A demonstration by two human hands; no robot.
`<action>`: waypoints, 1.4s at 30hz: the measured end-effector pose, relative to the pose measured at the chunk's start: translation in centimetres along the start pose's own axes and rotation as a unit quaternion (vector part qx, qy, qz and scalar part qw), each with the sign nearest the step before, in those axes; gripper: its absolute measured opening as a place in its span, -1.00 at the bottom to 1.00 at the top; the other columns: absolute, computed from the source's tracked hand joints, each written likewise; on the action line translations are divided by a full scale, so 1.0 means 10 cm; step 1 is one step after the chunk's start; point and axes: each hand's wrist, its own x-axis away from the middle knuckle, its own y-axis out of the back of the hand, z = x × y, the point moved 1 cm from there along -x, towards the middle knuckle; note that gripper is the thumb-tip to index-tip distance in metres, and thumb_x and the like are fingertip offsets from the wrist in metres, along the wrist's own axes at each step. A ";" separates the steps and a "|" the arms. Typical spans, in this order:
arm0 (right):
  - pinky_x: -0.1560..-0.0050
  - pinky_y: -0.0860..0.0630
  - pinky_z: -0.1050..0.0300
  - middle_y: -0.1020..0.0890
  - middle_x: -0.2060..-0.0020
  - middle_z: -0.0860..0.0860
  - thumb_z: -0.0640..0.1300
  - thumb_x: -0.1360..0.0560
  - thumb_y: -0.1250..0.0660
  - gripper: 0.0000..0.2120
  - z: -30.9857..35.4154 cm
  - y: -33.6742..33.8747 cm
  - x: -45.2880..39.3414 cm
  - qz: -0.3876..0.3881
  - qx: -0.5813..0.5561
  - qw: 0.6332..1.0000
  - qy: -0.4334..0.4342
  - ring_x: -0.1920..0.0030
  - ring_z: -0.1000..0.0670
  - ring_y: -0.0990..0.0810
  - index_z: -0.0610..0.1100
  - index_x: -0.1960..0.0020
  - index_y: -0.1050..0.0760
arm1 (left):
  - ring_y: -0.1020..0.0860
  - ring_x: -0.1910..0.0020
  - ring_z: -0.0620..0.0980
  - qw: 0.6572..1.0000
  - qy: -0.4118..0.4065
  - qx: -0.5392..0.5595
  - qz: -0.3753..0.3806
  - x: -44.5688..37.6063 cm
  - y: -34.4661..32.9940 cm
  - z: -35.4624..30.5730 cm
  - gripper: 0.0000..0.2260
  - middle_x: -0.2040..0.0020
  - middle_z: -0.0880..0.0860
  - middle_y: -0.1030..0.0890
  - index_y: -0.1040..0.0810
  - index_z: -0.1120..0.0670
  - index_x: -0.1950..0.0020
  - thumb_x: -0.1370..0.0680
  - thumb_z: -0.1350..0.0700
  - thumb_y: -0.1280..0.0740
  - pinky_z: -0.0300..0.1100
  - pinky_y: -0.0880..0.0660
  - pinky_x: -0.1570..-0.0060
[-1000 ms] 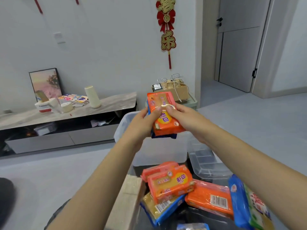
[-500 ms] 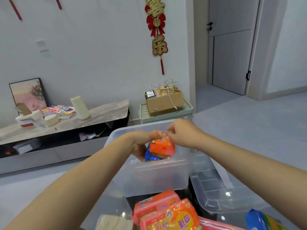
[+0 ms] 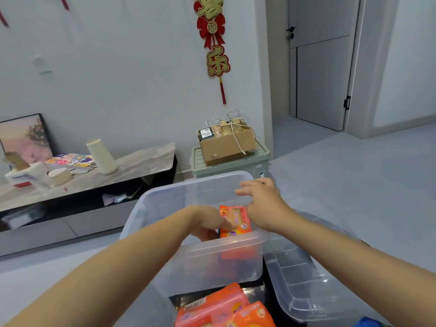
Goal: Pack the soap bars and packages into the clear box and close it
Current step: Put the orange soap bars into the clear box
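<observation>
An orange soap package (image 3: 234,221) stands upright inside the clear box (image 3: 203,256), near its right wall, its lower half blurred through the near wall. The left hand (image 3: 208,224) reaches over the near rim with the forearm sloping down into the box, and its fingers (image 3: 226,224) are closed on the package's left edge, thumb across the front. The right hand (image 3: 262,204) hovers over the right side of the box, palm down, wrist bent, fingers (image 3: 245,188) spread loosely and gripping nothing; its heel sits just beside the package's top right corner, and contact cannot be told. The box's clear lid (image 3: 306,286) lies upturned on the dark surface just right of the box. More orange soap packages (image 3: 221,308) are heaped in front of the box at the bottom edge, with a blue package (image 3: 370,323) barely showing at the lower right corner.
</observation>
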 end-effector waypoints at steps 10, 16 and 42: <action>-0.42 -0.16 0.17 -0.32 -0.38 -0.02 -0.31 -0.47 -0.18 -0.56 0.01 0.02 -0.01 -0.007 0.027 0.999 -0.020 -0.41 -0.03 -0.22 -0.06 -0.32 -0.47 | -0.59 -0.08 0.16 0.991 -0.028 -0.107 -0.081 0.28 0.01 -0.14 -0.61 -0.20 0.26 -0.56 -0.40 0.23 -0.31 -0.60 -0.01 -0.18 -0.02 -0.51 -0.11; -0.43 -0.12 0.14 -0.35 -0.43 -0.09 -0.14 -0.53 -0.22 -0.60 0.10 0.18 0.31 0.004 0.050 0.998 0.043 -0.48 -0.01 -0.14 -0.11 -0.36 -0.42 | -0.60 -0.10 0.12 0.926 -0.220 -0.103 -0.290 0.95 -0.11 -0.18 -0.71 -0.15 0.18 -0.62 -0.55 0.16 -0.21 -0.55 0.10 -0.21 -0.07 -0.51 -0.08; -0.35 -0.37 0.00 -0.38 -0.41 -0.08 0.09 -0.41 -0.37 -0.14 -0.31 -0.31 1.92 0.193 0.085 0.977 0.011 -0.36 -0.09 -0.39 0.06 -0.53 0.07 | -0.36 -0.28 0.05 0.909 -0.143 -0.286 -0.267 1.33 -1.47 1.17 -0.27 -0.32 0.04 -0.39 -0.28 -0.01 -0.39 -0.30 -0.20 -0.43 -0.07 -0.35 -0.23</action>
